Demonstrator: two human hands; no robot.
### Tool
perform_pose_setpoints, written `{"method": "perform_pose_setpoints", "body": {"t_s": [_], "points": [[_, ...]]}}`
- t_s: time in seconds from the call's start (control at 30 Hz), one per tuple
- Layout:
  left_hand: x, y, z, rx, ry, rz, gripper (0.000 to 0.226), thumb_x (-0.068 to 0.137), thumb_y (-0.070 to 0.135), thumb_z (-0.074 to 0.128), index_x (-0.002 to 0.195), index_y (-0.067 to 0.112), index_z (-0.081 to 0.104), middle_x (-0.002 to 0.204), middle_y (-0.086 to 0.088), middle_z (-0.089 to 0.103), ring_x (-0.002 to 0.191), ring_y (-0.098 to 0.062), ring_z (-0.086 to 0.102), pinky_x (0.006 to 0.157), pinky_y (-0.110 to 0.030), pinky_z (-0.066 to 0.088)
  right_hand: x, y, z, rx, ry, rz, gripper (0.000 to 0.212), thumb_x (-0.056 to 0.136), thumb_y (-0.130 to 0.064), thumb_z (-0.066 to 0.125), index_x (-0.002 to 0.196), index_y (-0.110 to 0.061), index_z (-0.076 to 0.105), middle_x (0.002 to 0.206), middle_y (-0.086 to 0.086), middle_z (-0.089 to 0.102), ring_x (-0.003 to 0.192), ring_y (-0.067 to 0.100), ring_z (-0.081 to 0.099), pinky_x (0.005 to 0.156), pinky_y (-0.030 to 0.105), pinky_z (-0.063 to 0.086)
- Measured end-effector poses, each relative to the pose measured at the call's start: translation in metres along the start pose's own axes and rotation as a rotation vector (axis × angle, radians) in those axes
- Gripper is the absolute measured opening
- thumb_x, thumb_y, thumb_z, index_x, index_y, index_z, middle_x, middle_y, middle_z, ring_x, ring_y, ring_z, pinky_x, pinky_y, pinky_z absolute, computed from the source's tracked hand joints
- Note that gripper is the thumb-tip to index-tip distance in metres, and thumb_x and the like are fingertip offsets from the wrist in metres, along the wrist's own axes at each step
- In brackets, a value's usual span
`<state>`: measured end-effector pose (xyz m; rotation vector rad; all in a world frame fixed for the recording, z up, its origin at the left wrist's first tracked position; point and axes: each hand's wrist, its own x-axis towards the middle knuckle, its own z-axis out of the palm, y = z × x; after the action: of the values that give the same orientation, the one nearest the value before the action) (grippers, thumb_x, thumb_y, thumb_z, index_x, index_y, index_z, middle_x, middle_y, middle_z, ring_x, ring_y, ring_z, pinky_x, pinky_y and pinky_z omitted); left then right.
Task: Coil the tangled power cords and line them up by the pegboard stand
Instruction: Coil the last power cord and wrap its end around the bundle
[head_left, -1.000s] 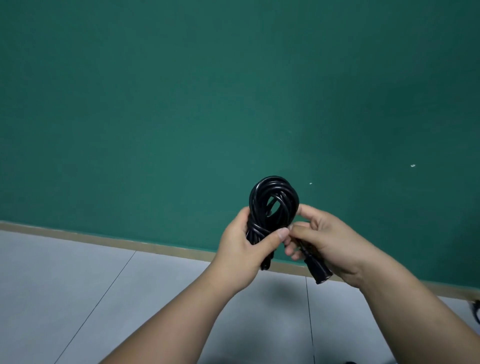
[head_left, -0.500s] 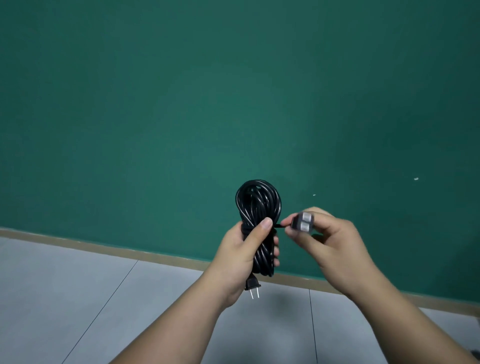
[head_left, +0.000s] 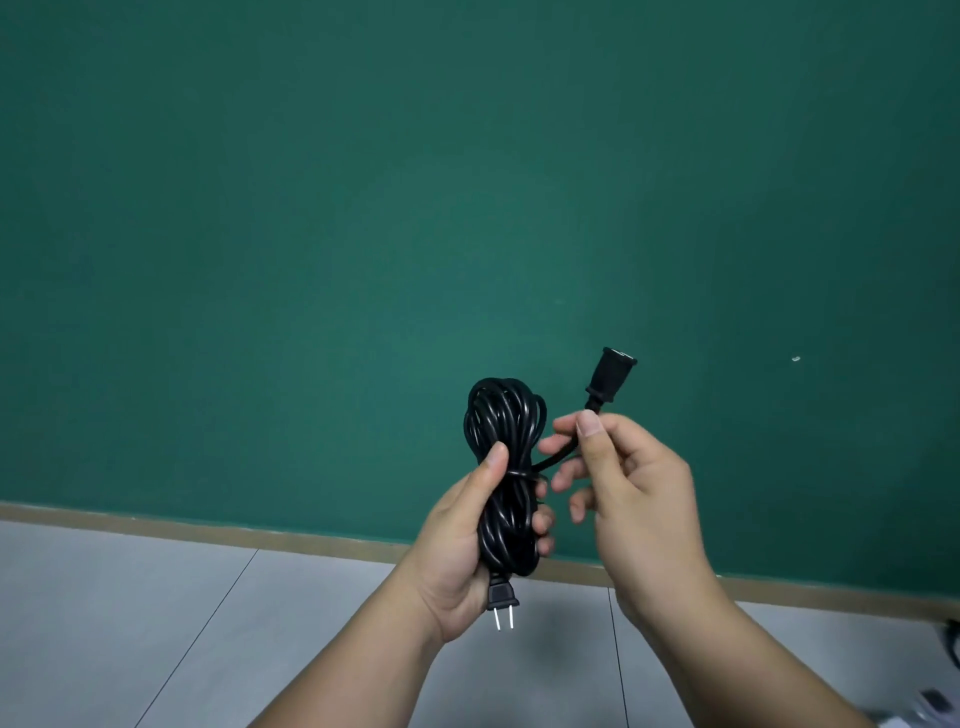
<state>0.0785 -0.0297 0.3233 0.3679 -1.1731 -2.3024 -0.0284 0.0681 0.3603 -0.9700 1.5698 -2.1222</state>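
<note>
L hand (head_left: 457, 545) grip clenched round coiled blk power cord (head_left: 506, 415), held upright in mid-air before green wall (head_left: 311, 260). 2-prong plug (head_left: 503, 600) hangs below palm. R hand (head_left: 639, 493) pinches cord's free end just under socket end (head_left: 610, 379), which points up. Tiled floor (head_left: 156, 623) beneath.
</note>
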Motion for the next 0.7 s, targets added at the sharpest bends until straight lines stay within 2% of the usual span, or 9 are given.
{"method": "perform_pose_setpoints", "body": {"t_s": [0.03, 0.1, 0.2, 0.27, 0.33, 0.4, 0.47, 0.53, 0.7], "points": [[0.000, -0.001, 0.000, -0.017, -0.006, -0.003, 0.064, 0.091, 0.052, 0.070, 0.134, 0.004, 0.064, 0.103, -0.015, 0.057, 0.068, -0.020, 0.055, 0.059, -0.033, 0.049, 0.001, -0.002, 0.000, 0.038, 0.008, 0.011, 0.019, 0.106, -0.027, 0.059, 0.116, -0.016, 0.072, 0.090, 0.006, 0.079, 0.062, 0.014, 0.062, 0.052, 0.029, 0.047], [0.001, -0.002, 0.001, -0.017, 0.011, 0.002, 0.058, 0.089, 0.052, 0.072, 0.121, 0.004, 0.064, 0.097, -0.014, 0.059, 0.067, -0.022, 0.056, 0.059, -0.034, 0.049, 0.005, 0.000, -0.004, -0.011, 0.063, 0.038, 0.029, 0.106, -0.026, 0.062, 0.135, -0.025, 0.061, 0.087, 0.005, 0.080, 0.062, 0.015, 0.062, 0.053, 0.029, 0.049], [0.003, -0.003, 0.003, 0.049, 0.086, 0.042, 0.053, 0.091, 0.051, 0.073, 0.112, 0.005, 0.059, 0.094, -0.014, 0.061, 0.068, -0.024, 0.059, 0.059, -0.034, 0.052, 0.014, 0.017, -0.017, -0.403, 0.070, 0.018, 0.041, 0.107, -0.028, 0.062, 0.147, -0.026, 0.056, 0.074, -0.006, 0.078, 0.055, 0.008, 0.064, 0.059, 0.032, 0.056], [0.004, -0.004, 0.002, 0.104, 0.145, 0.070, 0.048, 0.095, 0.048, 0.073, 0.110, 0.005, 0.057, 0.092, -0.015, 0.060, 0.068, -0.024, 0.060, 0.058, -0.034, 0.053, 0.019, 0.024, -0.024, -0.648, -0.031, -0.002, 0.043, 0.106, -0.030, 0.061, 0.149, -0.026, 0.058, 0.068, -0.011, 0.075, 0.054, 0.003, 0.065, 0.068, 0.031, 0.058], [0.005, -0.005, 0.000, 0.195, 0.165, 0.092, 0.046, 0.095, 0.048, 0.073, 0.107, 0.006, 0.057, 0.089, -0.018, 0.060, 0.068, -0.027, 0.060, 0.058, -0.034, 0.053, 0.023, 0.023, -0.029, -0.818, -0.164, -0.021, 0.039, 0.106, -0.029, 0.059, 0.145, -0.033, 0.060, 0.065, -0.011, 0.072, 0.057, 0.002, 0.065, 0.064, 0.020, 0.053], [0.005, -0.005, -0.002, 0.275, 0.150, 0.113, 0.044, 0.092, 0.048, 0.073, 0.107, 0.008, 0.059, 0.083, -0.019, 0.061, 0.070, -0.030, 0.060, 0.059, -0.035, 0.053, 0.024, 0.020, -0.032, -0.937, -0.289, -0.088, 0.037, 0.106, -0.029, 0.057, 0.140, -0.045, 0.061, 0.066, -0.011, 0.071, 0.062, 0.003, 0.066, 0.065, 0.021, 0.053], [0.004, -0.005, -0.004, 0.305, 0.134, 0.128, 0.044, 0.092, 0.046, 0.070, 0.112, 0.008, 0.060, 0.081, -0.018, 0.062, 0.071, -0.031, 0.061, 0.062, -0.037, 0.054, 0.026, 0.018, -0.036, -0.977, -0.355, -0.170, 0.039, 0.106, -0.030, 0.057, 0.138, -0.053, 0.058, 0.068, -0.011, 0.071, 0.066, 0.005, 0.068, 0.070, 0.029, 0.058], [0.004, -0.003, -0.005, 0.330, 0.123, 0.136, 0.050, 0.092, 0.045, 0.069, 0.119, 0.004, 0.058, 0.081, -0.017, 0.064, 0.072, -0.032, 0.061, 0.064, -0.039, 0.054, 0.028, 0.017, -0.038, -1.007, -0.387, -0.225, 0.039, 0.107, -0.032, 0.055, 0.139, -0.053, 0.056, 0.069, -0.011, 0.070, 0.067, 0.006, 0.067, 0.073, 0.035, 0.059], [0.000, 0.003, -0.005, 0.388, 0.061, 0.166, 0.050, 0.094, 0.041, 0.067, 0.121, 0.002, 0.054, 0.081, -0.020, 0.061, 0.069, -0.031, 0.062, 0.061, -0.035, 0.055, 0.031, 0.011, -0.042, -0.965, -0.449, -0.291, 0.037, 0.108, -0.029, 0.055, 0.140, -0.047, 0.059, 0.071, -0.012, 0.071, 0.071, 0.002, 0.069, 0.077, 0.029, 0.058]]}}
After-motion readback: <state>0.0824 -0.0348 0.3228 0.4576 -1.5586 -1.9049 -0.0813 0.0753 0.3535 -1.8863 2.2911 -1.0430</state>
